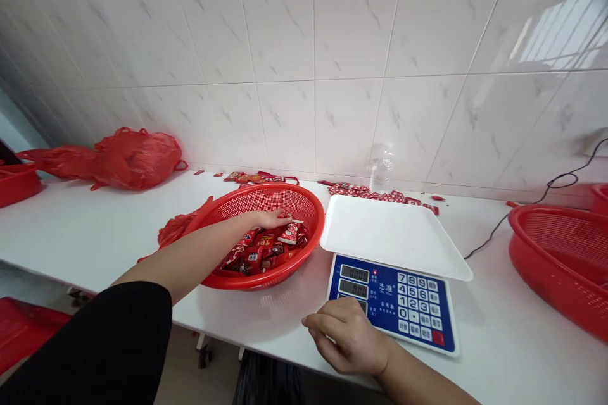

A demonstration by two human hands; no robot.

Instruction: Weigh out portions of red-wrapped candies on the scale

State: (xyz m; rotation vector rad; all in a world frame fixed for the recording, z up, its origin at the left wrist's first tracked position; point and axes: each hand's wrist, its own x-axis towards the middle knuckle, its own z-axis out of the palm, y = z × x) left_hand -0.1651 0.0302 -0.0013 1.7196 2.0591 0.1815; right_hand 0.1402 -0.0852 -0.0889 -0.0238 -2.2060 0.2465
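Note:
My left hand (pixel 273 219) reaches into a red plastic basket (pixel 259 281), its fingers stretched out over the small red packets (pixel 263 247) inside. Close under the fingertips lies a red packet with white patterning (pixel 291 232). My right hand (pixel 349 336) hovers over the near edge of a blue digital scale (pixel 387 313), fingers curled together and nothing visible in them. Part of the scale's lower display is hidden behind this hand. On top of the scale sits a white tray (pixel 389 231) with no packets on it.
Loose red packets (pixel 251 178) and patterned packets (pixel 365 193) lie along the wall near a clear plastic bottle (pixel 381 168). Red plastic bags (pixel 137 158) sit left, and a red basket (pixel 555 253) right. A black cable (pixel 494 237) runs behind the scale.

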